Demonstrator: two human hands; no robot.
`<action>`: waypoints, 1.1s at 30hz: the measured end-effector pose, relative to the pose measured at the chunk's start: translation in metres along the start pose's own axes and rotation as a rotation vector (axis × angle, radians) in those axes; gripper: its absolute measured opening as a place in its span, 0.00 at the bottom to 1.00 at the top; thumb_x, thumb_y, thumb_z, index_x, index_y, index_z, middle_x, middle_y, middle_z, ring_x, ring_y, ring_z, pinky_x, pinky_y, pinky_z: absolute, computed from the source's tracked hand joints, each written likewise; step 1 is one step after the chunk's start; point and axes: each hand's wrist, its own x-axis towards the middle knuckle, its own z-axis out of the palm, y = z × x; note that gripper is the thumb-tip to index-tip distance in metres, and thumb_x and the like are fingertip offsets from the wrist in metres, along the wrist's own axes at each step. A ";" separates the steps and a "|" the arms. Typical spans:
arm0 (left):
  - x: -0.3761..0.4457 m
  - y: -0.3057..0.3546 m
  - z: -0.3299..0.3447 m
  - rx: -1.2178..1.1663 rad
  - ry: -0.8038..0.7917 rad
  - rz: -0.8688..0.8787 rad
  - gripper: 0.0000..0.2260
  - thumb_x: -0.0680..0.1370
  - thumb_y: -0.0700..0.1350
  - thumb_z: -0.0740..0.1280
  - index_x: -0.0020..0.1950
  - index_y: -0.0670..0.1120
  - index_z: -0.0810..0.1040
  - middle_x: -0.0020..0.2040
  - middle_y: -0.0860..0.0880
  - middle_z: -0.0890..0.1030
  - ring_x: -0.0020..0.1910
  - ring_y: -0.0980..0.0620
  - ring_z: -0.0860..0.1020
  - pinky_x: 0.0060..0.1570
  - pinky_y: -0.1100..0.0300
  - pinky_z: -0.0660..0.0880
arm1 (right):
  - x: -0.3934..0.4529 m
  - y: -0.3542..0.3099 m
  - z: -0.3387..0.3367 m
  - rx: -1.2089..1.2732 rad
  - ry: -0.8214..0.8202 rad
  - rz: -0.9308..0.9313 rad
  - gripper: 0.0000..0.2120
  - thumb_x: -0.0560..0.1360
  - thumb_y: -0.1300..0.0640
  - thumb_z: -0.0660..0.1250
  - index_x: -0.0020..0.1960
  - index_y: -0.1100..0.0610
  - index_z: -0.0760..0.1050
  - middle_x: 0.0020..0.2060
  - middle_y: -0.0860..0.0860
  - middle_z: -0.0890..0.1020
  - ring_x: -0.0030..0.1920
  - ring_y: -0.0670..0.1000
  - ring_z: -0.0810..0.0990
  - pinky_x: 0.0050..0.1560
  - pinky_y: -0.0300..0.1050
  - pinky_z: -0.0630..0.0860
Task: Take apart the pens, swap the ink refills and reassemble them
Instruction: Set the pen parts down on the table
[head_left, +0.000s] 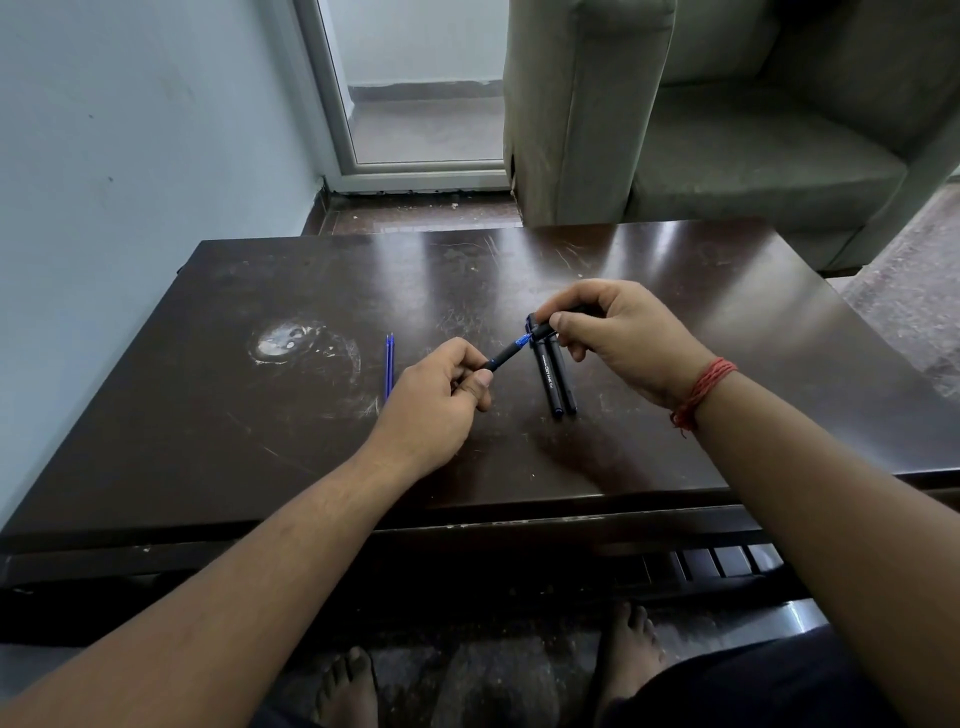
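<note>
Pen (524, 345) black, blue threads showing, gripped by both hands.

Likely home living room, sofa (727, 130), coffee table (649, 270)

Left hand (441, 387) and right hand (608, 332) gripping pen (511, 353), 2 pens (555, 376) on table (260, 415)
</note>
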 end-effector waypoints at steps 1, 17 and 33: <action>0.000 0.000 0.000 0.003 -0.004 -0.001 0.04 0.83 0.42 0.63 0.49 0.49 0.76 0.37 0.52 0.83 0.27 0.62 0.71 0.32 0.71 0.67 | -0.001 0.000 0.002 -0.010 -0.028 -0.002 0.07 0.77 0.65 0.65 0.50 0.59 0.82 0.43 0.60 0.83 0.36 0.47 0.77 0.40 0.43 0.76; 0.000 0.000 -0.001 -0.081 0.059 -0.058 0.07 0.83 0.44 0.63 0.46 0.53 0.76 0.37 0.54 0.84 0.29 0.60 0.74 0.31 0.70 0.70 | -0.016 -0.002 0.068 0.217 0.204 0.009 0.11 0.77 0.64 0.68 0.55 0.61 0.67 0.40 0.62 0.83 0.34 0.52 0.82 0.36 0.47 0.81; -0.002 0.012 0.005 -0.256 0.107 -0.067 0.07 0.83 0.42 0.62 0.47 0.50 0.76 0.33 0.56 0.82 0.27 0.64 0.74 0.32 0.69 0.68 | -0.012 -0.010 0.080 -0.029 0.274 -0.052 0.20 0.76 0.55 0.68 0.64 0.46 0.66 0.44 0.54 0.80 0.42 0.54 0.82 0.43 0.52 0.81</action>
